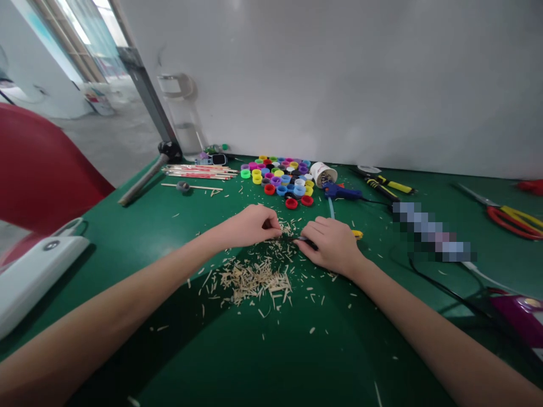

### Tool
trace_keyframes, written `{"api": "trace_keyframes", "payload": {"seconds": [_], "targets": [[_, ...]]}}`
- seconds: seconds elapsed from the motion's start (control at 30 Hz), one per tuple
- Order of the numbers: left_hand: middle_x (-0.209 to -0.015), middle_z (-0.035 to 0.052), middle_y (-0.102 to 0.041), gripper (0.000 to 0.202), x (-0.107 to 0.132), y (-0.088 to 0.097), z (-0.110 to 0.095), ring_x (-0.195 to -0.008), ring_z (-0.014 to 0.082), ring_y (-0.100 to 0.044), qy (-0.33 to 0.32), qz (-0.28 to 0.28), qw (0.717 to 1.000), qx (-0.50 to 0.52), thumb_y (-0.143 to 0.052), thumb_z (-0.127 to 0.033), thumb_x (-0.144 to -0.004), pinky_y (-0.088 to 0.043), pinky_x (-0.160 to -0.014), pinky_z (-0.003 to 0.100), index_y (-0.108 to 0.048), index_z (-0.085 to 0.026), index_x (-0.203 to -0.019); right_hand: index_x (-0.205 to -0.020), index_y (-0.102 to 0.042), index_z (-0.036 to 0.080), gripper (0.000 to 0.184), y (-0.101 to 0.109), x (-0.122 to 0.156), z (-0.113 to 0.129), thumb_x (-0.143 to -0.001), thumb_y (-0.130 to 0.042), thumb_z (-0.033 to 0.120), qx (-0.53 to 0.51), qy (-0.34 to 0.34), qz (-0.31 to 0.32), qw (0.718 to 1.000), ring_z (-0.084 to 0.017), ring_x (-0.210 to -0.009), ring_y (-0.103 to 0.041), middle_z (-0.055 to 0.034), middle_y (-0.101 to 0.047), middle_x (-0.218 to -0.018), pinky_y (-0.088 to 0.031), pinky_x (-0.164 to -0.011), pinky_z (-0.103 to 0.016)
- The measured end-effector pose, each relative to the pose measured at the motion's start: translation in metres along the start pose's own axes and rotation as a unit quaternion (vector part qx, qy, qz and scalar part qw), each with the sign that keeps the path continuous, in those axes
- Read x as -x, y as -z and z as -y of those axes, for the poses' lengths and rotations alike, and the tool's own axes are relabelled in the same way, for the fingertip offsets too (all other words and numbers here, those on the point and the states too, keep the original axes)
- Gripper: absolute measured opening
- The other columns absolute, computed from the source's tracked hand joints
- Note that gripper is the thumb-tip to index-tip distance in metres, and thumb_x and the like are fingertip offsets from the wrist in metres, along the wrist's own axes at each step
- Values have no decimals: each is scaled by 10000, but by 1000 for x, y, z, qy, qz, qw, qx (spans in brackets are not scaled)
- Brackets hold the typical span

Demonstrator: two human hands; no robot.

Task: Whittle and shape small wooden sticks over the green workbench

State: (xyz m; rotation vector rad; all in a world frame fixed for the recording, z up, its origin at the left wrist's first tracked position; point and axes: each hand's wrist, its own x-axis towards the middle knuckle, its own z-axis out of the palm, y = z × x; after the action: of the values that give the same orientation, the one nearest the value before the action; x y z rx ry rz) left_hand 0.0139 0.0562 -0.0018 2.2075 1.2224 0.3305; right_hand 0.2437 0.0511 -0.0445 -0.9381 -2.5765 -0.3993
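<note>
Both my hands rest on a green table (263, 362) over a scatter of pale wood shavings (254, 277). My left hand (250, 225) is curled, its fingertips pinched on a small thing I cannot make out. My right hand (333, 244) is closed round a thin dark tool (303, 241) whose tip points left toward the left fingertips. The two hands almost meet above the far edge of the shavings.
Beyond the hands lie several coloured bottle caps (282, 180), a white cup (323, 173), a blue glue gun (341, 192), a bundle of sticks (199, 171), yellow-handled tools (390, 185) and red-handled scissors (507, 215). A white device (34, 271) sits left, black cables (441, 285) right.
</note>
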Motion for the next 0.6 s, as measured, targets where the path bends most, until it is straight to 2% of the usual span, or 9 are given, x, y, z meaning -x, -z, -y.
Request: {"api": "trace_keyframes", "payload": {"seconds": [0.23,0.43,0.6], "targets": [[-732,41,-655,201,-1,-1,2,-619,128,-542,-2,1,1000,3,-546,-359,-797,-373,-551,275,-621,-175,-764,-710,-503,199,258,1,-2,0,-888,-459,381,-23,12,35,999,-137,-649,-453,2,-560,-650,-202,-542,-268],[-707,39,-650,213,-1,-1,1,-597,124,-532,0,-1,1000,0,-550,-370,-792,-368,-546,276,-616,-174,-741,-724,-510,199,282,1,-1,0,-912,-416,386,-5,3,6,1000,-147,-654,-452,-12,-557,-657,-223,-564,-275],[-706,36,-650,210,0,-1,1,-597,127,-539,-1,1,1000,6,-555,-372,-793,-374,-542,277,-616,-177,-746,-711,-491,201,266,1,-2,-1,-896,-449,388,-22,20,46,998,-138,-649,-439,4,-556,-657,-201,-539,-268]]}}
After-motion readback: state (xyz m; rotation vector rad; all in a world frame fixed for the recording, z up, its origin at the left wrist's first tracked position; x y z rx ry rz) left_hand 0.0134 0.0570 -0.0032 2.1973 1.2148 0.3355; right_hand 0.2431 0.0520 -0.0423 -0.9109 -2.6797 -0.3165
